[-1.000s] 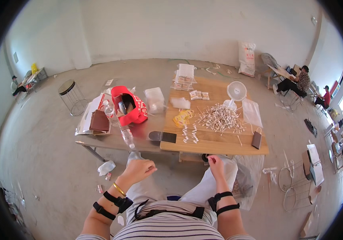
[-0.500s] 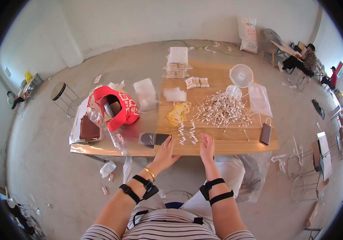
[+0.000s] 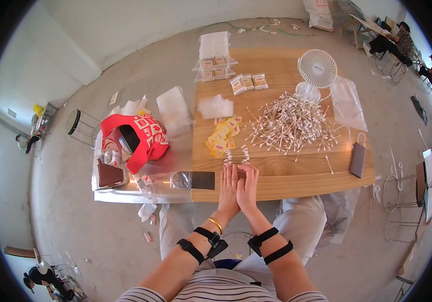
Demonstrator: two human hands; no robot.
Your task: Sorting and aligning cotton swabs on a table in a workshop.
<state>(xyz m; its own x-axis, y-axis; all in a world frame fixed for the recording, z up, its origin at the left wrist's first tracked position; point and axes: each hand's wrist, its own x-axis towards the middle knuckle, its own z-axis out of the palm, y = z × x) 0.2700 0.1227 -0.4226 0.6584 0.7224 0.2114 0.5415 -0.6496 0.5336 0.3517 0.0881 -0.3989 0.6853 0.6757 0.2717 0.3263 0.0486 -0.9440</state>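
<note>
A short row of cotton swabs (image 3: 236,155) lies crosswise near the table's front edge. My left hand (image 3: 229,190) and my right hand (image 3: 247,189) meet at its near end, wrists close together. Both have their fingers stretched forward, and part of the row shows between them. The left fingers lie along the left side of the swabs; the right ones lie along the right side, touching their ends. Palms and the nearest swabs are partly hidden. Just beyond the row are yellow printed packets (image 3: 222,136). A large loose heap of cotton swabs (image 3: 294,123) is to the right.
A white fan (image 3: 317,69) stands behind the heap, and a grey power bank (image 3: 357,160) lies right. Filled packs (image 3: 248,83) and clear bags (image 3: 216,106) lie farther back. Left are a red bag (image 3: 148,141), a plastic bottle (image 3: 145,186) and a dark phone-shaped object (image 3: 203,180).
My hands have moved forward and come together around the row of swabs. The row is now squeezed narrower and its swabs lie tighter. The view has shifted closer to the table.
</note>
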